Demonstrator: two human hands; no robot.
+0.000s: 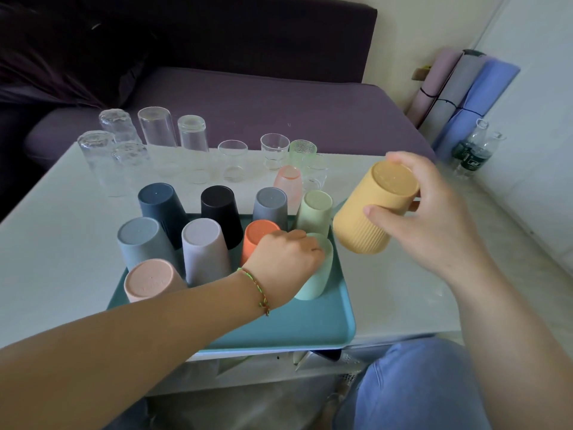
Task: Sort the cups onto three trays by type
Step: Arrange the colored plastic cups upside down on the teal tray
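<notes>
Head camera: a person sorts cups at a white table (pixel 62 243), both bare hands at work over a teal tray (pixel 294 324) crowded with upside-down plastic cups. The right hand (pixel 434 218) is closed around a ribbed yellow cup (pixel 372 212), thumb on the near side and fingers over its base, holding it tilted in the air just beside the tray's right edge. The left hand (pixel 288 262), a woven bracelet (pixel 257 290) at its wrist, is curled over the top of a mint cup (pixel 316 274) standing on the tray next to an orange cup (pixel 257 237); it appears to grip it, though the fingers hide the contact.

The yellow cup looks bound for the tray's open near-right corner. Doing it well likely means levelling the cup first, lowering it rim-down clear of the mint and pale green cup (pixel 314 212), and sliding the mint cup aside only if room runs short.

Glass cups (pixel 155 128) stand in rows toward the table's far edge, hard to count through their transparency. Whether they sit on trays cannot be told. The tray's far-left corner is hidden behind cups, and the forearm covers part of its near side.
</notes>
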